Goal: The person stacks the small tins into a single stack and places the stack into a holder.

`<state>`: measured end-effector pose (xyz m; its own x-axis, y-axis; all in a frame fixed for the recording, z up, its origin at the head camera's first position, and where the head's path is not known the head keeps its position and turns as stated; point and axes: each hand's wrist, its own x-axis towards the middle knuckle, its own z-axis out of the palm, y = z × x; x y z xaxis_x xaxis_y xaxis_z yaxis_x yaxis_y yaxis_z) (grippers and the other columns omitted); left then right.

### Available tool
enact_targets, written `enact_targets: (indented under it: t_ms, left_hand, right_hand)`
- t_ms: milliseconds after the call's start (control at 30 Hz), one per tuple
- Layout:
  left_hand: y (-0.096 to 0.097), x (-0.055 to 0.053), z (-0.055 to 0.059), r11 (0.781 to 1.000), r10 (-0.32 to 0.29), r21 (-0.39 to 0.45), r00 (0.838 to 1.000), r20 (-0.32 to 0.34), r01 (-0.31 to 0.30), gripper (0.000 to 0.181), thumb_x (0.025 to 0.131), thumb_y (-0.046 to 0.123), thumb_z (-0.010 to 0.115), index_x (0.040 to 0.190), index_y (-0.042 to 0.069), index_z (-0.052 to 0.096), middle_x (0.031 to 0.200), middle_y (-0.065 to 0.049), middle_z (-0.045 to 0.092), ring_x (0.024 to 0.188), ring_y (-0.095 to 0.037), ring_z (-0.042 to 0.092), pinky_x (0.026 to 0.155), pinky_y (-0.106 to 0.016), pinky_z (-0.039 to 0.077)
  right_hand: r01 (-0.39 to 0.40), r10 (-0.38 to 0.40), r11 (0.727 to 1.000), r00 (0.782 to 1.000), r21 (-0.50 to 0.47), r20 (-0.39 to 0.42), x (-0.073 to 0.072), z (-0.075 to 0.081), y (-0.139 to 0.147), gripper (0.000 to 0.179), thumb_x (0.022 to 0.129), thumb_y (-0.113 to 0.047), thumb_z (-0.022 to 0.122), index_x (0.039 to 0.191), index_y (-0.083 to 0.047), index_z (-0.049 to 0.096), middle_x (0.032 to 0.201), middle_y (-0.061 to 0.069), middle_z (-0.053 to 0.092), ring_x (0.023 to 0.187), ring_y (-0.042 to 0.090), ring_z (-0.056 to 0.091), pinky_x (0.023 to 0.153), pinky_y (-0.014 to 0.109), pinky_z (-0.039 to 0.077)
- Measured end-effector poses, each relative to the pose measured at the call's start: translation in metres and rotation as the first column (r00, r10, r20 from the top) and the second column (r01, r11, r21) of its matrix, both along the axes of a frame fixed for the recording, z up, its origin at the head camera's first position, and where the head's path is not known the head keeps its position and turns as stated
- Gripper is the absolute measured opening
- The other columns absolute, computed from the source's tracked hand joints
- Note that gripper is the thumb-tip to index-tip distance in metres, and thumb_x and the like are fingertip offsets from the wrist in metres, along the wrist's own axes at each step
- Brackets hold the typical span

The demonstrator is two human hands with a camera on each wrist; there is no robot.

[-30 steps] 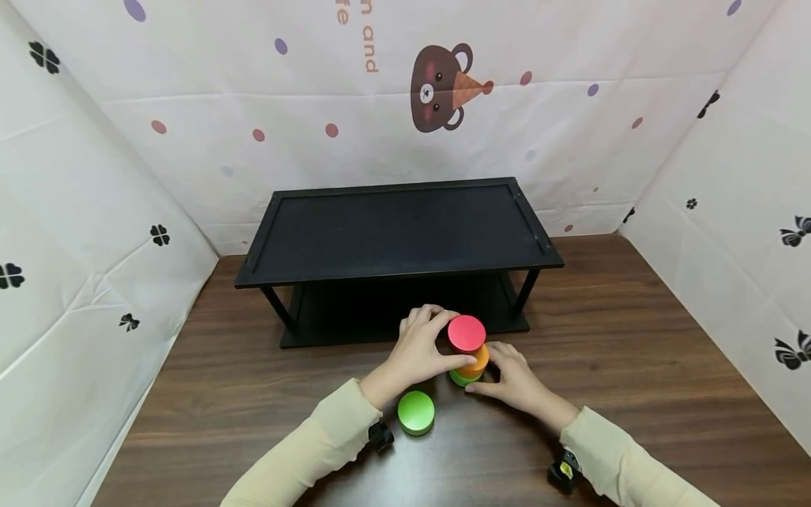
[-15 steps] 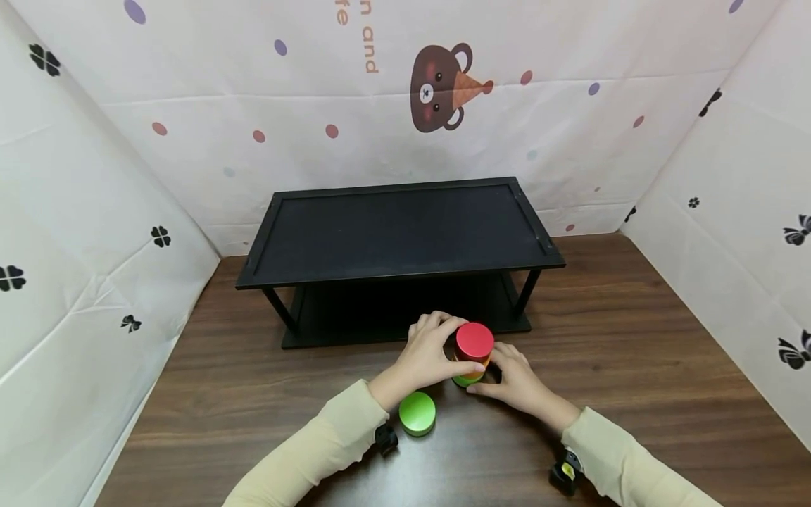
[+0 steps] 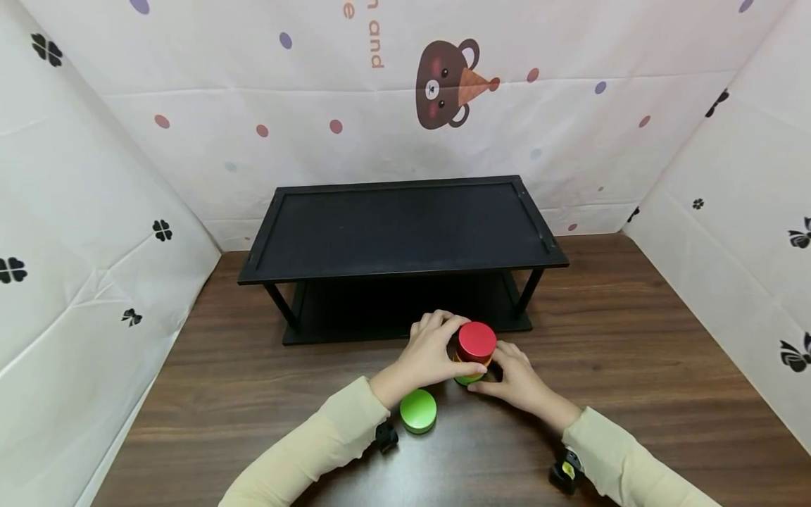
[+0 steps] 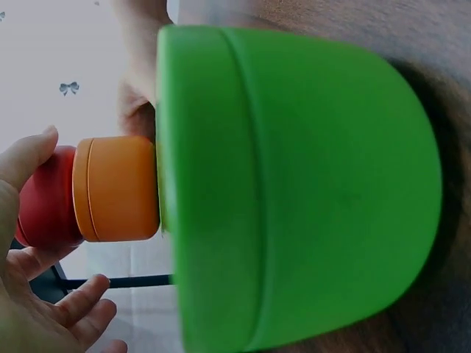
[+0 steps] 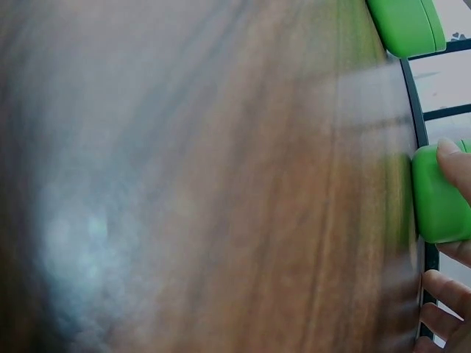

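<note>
Across the wooden tabletop (image 3: 209,401): a black two-tier shelf (image 3: 405,229) stands toward the back, its front edge just beyond my left fingertips.
White cloth walls (image 3: 222,63): they close off the back and both sides, printed with dots, clovers and bows, plus a sideways bear (image 3: 443,84) in a party hat above the shelf.
Stack (image 3: 475,352): upright in front of the shelf's right half, between my two hands; the red container (image 3: 477,341) is on top, the orange container (image 4: 118,189) right under it, touching, and the lower green container (image 5: 436,198) is at the bottom, on the wood.
Loose green container (image 3: 418,410): on the table nearer to me, apart from the others, close beside my left cuff; from the left wrist it looms large and hides the foot of the stack.
Left hand (image 3: 426,355): high, angled in from the left, thumb on the near side and finger on the far side, narrowed round the red container; the other fingers spread away from it.
Right hand (image 3: 522,384): low, angled in from the right, thumb and fingers pinching the lower green container.
Pale sleeves (image 3: 317,436): both wrists carry a small black device (image 3: 385,436).
</note>
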<state>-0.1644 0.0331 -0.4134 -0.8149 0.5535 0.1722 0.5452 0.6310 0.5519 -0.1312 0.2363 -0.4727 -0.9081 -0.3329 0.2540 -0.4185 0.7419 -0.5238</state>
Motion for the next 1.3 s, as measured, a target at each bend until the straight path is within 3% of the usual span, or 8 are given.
enact_targets:
  t_ms: [400, 833, 1300]
  left_hand:
    - [-0.003, 0.003, 0.002, 1.0, -0.006, -0.008, 1.0, 0.012, 0.006, 0.083, 0.068, 0.059, 0.078, 0.135, 0.021, 0.047, 0.128, -0.006, 0.048, 0.114, -0.022, 0.041, 0.094, -0.046, 0.033]
    - [-0.028, 0.005, 0.003, 0.999, 0.014, -0.034, 1.0, -0.01, -0.014, 0.083, 0.068, 0.061, 0.076, 0.136, 0.022, 0.047, 0.134, -0.008, 0.044, 0.121, -0.027, 0.039, 0.1, -0.053, 0.029]
    - [-0.056, 0.025, -0.009, 0.998, 0.008, -0.066, 1.0, 0.027, -0.007, 0.082, 0.066, 0.062, 0.077, 0.132, 0.023, 0.05, 0.133, -0.009, 0.043, 0.122, -0.029, 0.038, 0.1, -0.055, 0.028]
  right_hand:
    - [-0.013, 0.013, 1.0, 1.0, -0.012, 0.002, 0.001, 0.001, 0.001, 0.048, 0.069, -0.029, 0.083, 0.109, -0.009, 0.065, 0.112, 0.01, 0.062, 0.107, 0.035, 0.054, 0.086, 0.061, 0.04]
    - [-0.009, 0.009, 1.0, 1.0, -0.002, 0.018, 0.002, 0.003, -0.001, 0.047, 0.071, -0.03, 0.083, 0.109, -0.01, 0.065, 0.113, 0.012, 0.061, 0.108, 0.035, 0.054, 0.087, 0.062, 0.039]
    - [0.007, -0.006, 1.0, 0.997, -0.008, 0.072, 0.0, 0.001, 0.0, 0.051, 0.071, -0.033, 0.083, 0.112, -0.008, 0.065, 0.115, 0.011, 0.061, 0.11, 0.033, 0.053, 0.092, 0.06, 0.038]
